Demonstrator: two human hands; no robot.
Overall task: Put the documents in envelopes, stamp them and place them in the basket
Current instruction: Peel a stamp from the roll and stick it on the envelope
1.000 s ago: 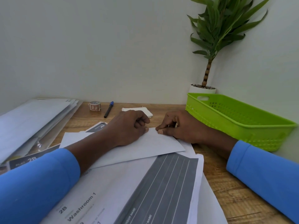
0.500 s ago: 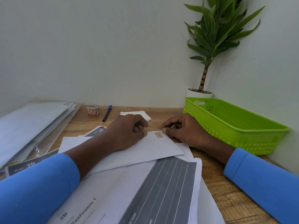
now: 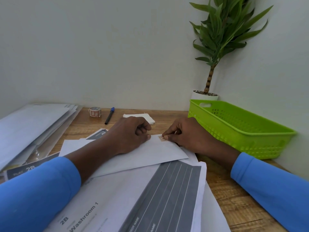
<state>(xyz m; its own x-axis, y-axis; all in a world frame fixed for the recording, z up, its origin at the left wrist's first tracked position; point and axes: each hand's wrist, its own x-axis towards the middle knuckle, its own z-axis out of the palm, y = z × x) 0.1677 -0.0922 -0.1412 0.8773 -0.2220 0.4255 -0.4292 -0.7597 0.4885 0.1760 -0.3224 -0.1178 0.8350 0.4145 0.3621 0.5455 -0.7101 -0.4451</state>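
Pale walls meet behind a wooden desk [image 3: 237, 203] strewn with printed documents [image 3: 117, 198]; one sheet reads "2B Washroom 1", its lower part cut off by the frame. Green basket [image 3: 242, 129] stands at the right edge, a potted plant [image 3: 217, 47] behind it. White envelope [image 3: 150, 153] lies flat on the papers, long axis running from near left to far right. Left hand [image 3: 128, 136], loosely curled, presses the envelope. Right hand [image 3: 185, 136] has returned since half a second ago: its closed fingertips now press the stamp [image 3: 160, 138], then fully exposed, now half hidden. Stamp roll [image 3: 95, 112] and pen [image 3: 109, 115] lie beyond.
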